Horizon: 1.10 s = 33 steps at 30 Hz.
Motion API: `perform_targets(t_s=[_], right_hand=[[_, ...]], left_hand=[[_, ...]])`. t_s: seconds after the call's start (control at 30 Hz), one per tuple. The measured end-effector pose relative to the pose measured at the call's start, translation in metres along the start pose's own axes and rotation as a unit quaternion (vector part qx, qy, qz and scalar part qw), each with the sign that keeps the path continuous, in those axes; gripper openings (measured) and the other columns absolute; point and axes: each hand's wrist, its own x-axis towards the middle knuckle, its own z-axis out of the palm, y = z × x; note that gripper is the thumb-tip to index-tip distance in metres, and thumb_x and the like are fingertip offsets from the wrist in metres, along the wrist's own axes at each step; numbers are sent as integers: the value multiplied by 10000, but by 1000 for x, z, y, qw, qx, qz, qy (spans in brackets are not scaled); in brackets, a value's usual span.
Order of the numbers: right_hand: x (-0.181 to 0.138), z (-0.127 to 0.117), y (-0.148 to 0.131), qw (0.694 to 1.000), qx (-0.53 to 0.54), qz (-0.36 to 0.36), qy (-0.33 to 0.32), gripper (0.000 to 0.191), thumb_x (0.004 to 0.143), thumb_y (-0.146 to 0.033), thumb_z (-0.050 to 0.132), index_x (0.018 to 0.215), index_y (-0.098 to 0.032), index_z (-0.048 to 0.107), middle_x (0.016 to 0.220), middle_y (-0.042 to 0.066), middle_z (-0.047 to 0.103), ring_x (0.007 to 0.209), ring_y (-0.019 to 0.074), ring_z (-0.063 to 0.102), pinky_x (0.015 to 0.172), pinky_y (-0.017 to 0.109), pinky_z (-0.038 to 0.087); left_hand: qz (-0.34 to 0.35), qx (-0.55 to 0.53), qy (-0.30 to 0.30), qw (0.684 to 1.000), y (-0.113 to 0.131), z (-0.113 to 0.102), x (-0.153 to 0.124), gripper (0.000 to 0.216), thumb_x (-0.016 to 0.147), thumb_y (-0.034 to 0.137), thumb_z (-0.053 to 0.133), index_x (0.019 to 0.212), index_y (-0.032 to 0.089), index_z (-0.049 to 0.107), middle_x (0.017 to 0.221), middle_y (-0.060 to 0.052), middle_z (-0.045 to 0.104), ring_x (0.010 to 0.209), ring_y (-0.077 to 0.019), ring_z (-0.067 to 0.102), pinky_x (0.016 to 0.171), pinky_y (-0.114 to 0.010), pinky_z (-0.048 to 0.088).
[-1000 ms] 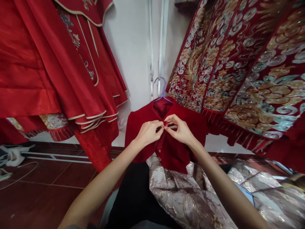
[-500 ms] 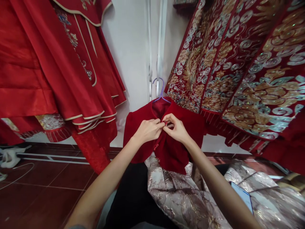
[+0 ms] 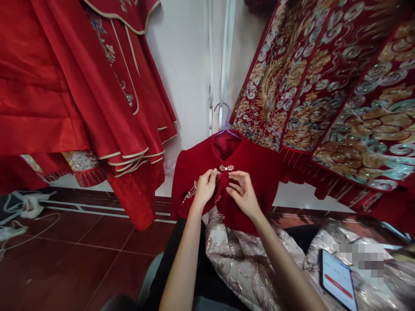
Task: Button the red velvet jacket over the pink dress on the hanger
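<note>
Left hand (image 3: 205, 188) and right hand (image 3: 241, 193) pinching red velvet jacket (image 3: 259, 172) front below clasp (image 3: 226, 168). Holding edges together for alignment, probably.

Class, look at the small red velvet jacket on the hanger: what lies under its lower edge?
Under the red velvet jacket spreads a silvery brocade fabric, draped toward the phone. How far the brocade runs up beneath the jacket is covered.

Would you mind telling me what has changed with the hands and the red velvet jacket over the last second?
Both hands moved down from the collar: the left hand and right hand now pinch the front edges lower. The top clasp, earlier hidden by fingers, shows closed. The red velvet jacket stays on its purple hanger.
</note>
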Motion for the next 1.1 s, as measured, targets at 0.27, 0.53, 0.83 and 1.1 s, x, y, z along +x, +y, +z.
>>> perform_targets(t_s=[0.27, 0.53, 0.83, 1.1], right_hand=[[-5, 7, -5, 975, -201, -60, -80, 765, 752, -136, 591, 1420, -279, 246, 1419, 111, 361, 1310, 271, 376, 1073, 505, 368], [-2, -65, -22, 954, -258, 123, -93, 494, 693, -149, 590, 1167, -211, 467, 958, 59, 624, 605, 137, 583, 608, 312, 522], [-8, -58, -66, 974, -54, 102, -197, 227, 785, -277, 636, 954, -238, 489, 858, -5, 538, 616, 100, 500, 572, 237, 459], [-6, -11, -54, 966, 26, 109, -232, 266, 794, -266, 656, 1045, -222, 579, 815, -17, 564, 666, 93, 530, 664, 238, 474]], left_hand=[[-102, -212, 16, 972, -2, 11, -9, 439, 834, 556, 499, 923, 140, 609, 895, -84, 670, 667, -123, 634, 575, -238, 550], [-114, -211, -31, 970, -11, 6, -13, 484, 883, 555, 418, 968, 142, 656, 1088, -144, 690, 998, -204, 660, 912, -377, 504], [-37, -83, -37, 995, -17, 15, -14, 330, 901, 405, 480, 1099, 199, 645, 1237, -77, 629, 1199, -176, 544, 1081, -349, 348], [-3, 19, 246, 969, -19, -15, -11, 202, 815, 359, 575, 814, 164, 628, 779, -40, 675, 686, -134, 629, 655, -228, 495]])
